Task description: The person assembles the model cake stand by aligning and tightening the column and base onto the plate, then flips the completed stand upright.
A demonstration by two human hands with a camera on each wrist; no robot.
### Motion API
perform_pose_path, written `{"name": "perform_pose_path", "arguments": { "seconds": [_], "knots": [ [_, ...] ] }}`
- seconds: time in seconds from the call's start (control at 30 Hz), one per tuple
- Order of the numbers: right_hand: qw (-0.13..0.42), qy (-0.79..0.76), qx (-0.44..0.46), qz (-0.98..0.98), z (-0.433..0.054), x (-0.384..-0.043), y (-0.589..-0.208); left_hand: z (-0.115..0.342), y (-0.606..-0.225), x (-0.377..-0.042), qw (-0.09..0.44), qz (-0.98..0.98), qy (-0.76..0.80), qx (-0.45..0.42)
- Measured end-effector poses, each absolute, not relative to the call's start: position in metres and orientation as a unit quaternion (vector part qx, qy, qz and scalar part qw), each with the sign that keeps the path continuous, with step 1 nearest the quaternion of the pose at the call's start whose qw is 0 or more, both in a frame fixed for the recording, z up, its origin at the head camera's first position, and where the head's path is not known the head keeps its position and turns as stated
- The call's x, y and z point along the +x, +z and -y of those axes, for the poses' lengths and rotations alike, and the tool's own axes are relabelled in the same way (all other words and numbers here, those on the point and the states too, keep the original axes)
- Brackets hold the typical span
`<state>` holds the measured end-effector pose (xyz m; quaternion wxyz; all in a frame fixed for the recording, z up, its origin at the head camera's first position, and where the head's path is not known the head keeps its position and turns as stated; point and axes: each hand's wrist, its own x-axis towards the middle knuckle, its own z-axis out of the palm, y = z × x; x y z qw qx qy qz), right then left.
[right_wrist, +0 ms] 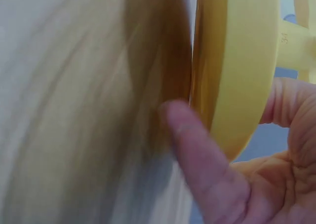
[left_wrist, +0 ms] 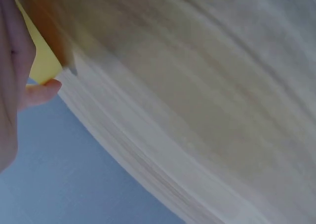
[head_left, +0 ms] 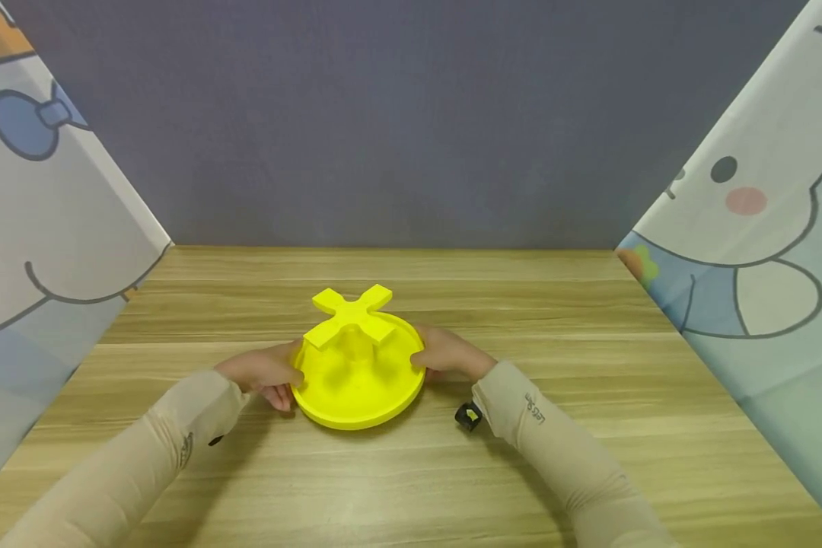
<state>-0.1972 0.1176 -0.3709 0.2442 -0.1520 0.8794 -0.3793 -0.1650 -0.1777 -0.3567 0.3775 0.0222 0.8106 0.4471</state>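
Observation:
A bright yellow round dish (head_left: 356, 397) with a shallow raised rim is between my two hands in the head view. From its middle rises a short post topped by an X-shaped cross (head_left: 352, 313). My left hand (head_left: 266, 371) grips the dish's left edge, thumb over the rim and fingers lower down. On the opposite edge my right hand (head_left: 448, 352) holds it, thumb on top. The right wrist view shows a finger (right_wrist: 197, 157) below the dish's side wall (right_wrist: 249, 61), close over the wood. Only a yellow corner (left_wrist: 46, 63) of the dish appears in the left wrist view.
The wood-grain table (head_left: 411, 487) runs back to a dark grey wall (head_left: 397, 129). Cartoon-printed panels stand on the left (head_left: 62, 213) and right (head_left: 747, 304). A small black device (head_left: 469, 415) is at the right sleeve's cuff.

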Motion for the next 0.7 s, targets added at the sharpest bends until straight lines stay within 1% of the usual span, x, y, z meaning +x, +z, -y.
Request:
{"name": "perform_pose_path", "arguments": {
  "seconds": [0.13,0.33,0.53,0.7],
  "knots": [
    [0.277,-0.450,-0.108,-0.842,-0.120,-0.197,-0.375,0.176,-0.352,-0.164,0.394,-0.815,0.426,0.014],
    [0.296,-0.512,-0.078,-0.802,-0.123,-0.197,-0.376,0.173,-0.353,-0.161,0.396,-0.821,0.412,0.000],
    [0.296,-0.568,-0.065,-0.766,-0.124,-0.195,-0.376,0.178,-0.358,-0.157,0.394,-0.801,0.450,-0.008],
    [0.290,-0.606,-0.060,-0.738,-0.124,-0.193,-0.374,0.187,-0.359,-0.155,0.379,-0.777,0.502,0.032]
  ]
}}
